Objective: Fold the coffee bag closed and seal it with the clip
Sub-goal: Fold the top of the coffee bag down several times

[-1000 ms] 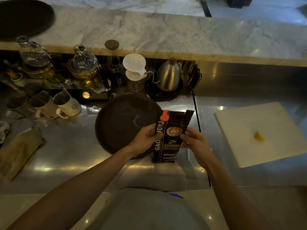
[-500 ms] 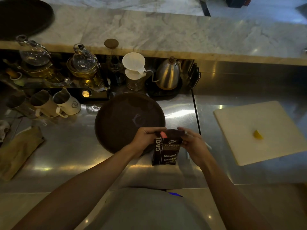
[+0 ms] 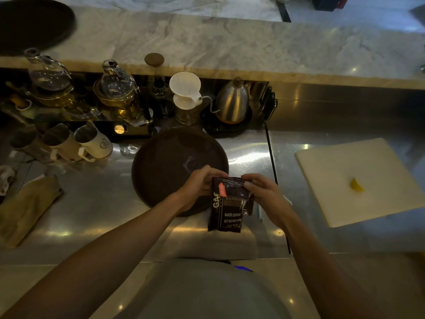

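Note:
A dark brown coffee bag [image 3: 227,211] with white lettering stands upright on the steel counter in front of me. Its top is folded down toward me, and an orange mark shows on the folded flap. My left hand [image 3: 199,181] grips the folded top at its left corner. My right hand [image 3: 264,193] pinches the folded top at its right side. A thin white object [image 3: 259,212], possibly the clip, lies on the counter just behind the bag's right edge, mostly hidden by my right hand.
A round dark tray [image 3: 170,166] lies just behind the bag. A white cutting board [image 3: 358,180] with a lemon wedge [image 3: 356,185] sits to the right. Milk pitchers [image 3: 92,143], glass teapots, a white dripper [image 3: 185,93] and a steel kettle [image 3: 232,101] line the back. A folded cloth [image 3: 27,208] lies at the left.
The bag's tall open top has been folded down over its front, so the bag stands shorter. Both hands have moved down with the fold and stay on its top.

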